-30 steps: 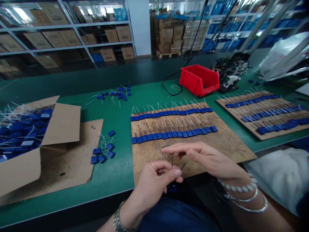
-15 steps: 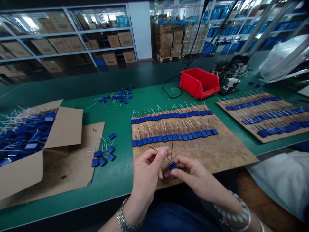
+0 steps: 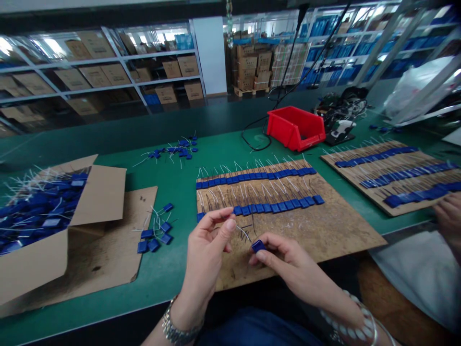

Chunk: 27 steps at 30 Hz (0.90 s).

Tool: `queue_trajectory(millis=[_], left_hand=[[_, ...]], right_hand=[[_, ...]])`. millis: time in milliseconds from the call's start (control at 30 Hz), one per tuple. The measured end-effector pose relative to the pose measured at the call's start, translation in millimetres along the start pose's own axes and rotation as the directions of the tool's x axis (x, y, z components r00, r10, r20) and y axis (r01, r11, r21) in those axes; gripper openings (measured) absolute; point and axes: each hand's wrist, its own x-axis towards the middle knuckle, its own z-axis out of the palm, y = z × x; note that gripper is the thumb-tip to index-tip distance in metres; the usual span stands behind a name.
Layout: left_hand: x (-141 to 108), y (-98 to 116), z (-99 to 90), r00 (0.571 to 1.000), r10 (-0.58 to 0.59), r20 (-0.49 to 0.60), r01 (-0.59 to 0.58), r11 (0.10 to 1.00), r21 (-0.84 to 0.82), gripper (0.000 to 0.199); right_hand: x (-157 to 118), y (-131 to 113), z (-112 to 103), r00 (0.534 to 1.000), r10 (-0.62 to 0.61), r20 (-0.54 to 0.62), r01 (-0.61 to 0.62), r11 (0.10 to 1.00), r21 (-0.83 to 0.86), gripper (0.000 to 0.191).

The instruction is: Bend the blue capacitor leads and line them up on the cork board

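My right hand (image 3: 288, 259) pinches a blue box-shaped capacitor (image 3: 258, 246) between thumb and fingers, above the brown board. One of its leads stands up in a black sleeve (image 3: 253, 223); a bare, pale lead (image 3: 244, 233) slants toward my other hand. My left hand (image 3: 211, 240) is closed, thumb against forefinger, close to that lead's tip; what it pinches, if anything, is too small to make out. A few short black sleeves (image 3: 246, 227) show between the hands. Behind them, two rows of blue capacitors (image 3: 272, 207) lie on the board (image 3: 324, 230), leads pointing away from me.
At left, an open cardboard box (image 3: 104, 194) is heaped with capacitors; several loose ones (image 3: 153, 245) lie beside it. A red bin (image 3: 295, 129) stands behind the board. Farther right are another filled board (image 3: 392, 209) and a co-worker's hand (image 3: 450, 214).
My left hand has drawn back left from the capacitor, and the black sleeve at its fingertips no longer shows. My right hand stays nearly still. A co-worker's hand has appeared at the right edge.
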Motion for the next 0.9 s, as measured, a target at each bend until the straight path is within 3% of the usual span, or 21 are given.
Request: queue_trajectory(millis=[133, 400, 500, 600, 700, 767, 900], left_hand=[[0.0, 2.4, -1.2, 0.998, 0.043, -0.037, -0.041, 0.998, 0.039, 0.028], [-9.5, -12.8, 3.7, 0.998, -0.009, 0.067, 0.000, 0.991, 0.134, 0.029], [-16.5, -16.1, 5.3, 0.995, 0.003, 0.101, -0.023, 0.979, 0.200, 0.027], [-22.7, -18.6, 6.5, 0.992, 0.026, 0.127, -0.058, 0.963, 0.261, 0.024], [-24.9, -21.5, 7.4, 0.988, -0.066, 0.142, 0.036, 0.978, 0.204, 0.026], [-23.6, -22.7, 6.9, 0.990, -0.096, 0.105, 0.081, 0.986, 0.143, 0.029], [-18.1, -21.8, 3.8, 0.995, -0.009, 0.096, -0.006, 0.988, 0.155, 0.026]], right_hand=[[-0.3, 0.5, -0.3, 1.000, -0.002, -0.006, 0.001, 0.998, -0.060, 0.022], [-2.0, -4.1, 1.9, 0.999, -0.026, -0.038, 0.020, 0.987, -0.159, 0.024], [-2.8, -4.7, 3.0, 0.998, -0.033, -0.047, 0.025, 0.988, -0.151, 0.026], [-2.9, -2.4, 3.9, 0.999, -0.033, -0.032, 0.032, 0.999, -0.035, 0.032], [-2.0, 0.8, 5.1, 1.000, -0.019, -0.012, 0.020, 0.995, 0.098, 0.034], [-1.6, 2.5, 5.8, 1.000, -0.020, -0.022, 0.022, 0.997, 0.079, 0.032], [-2.0, 4.4, 6.4, 0.999, -0.027, -0.047, 0.025, 0.999, -0.025, 0.033]])
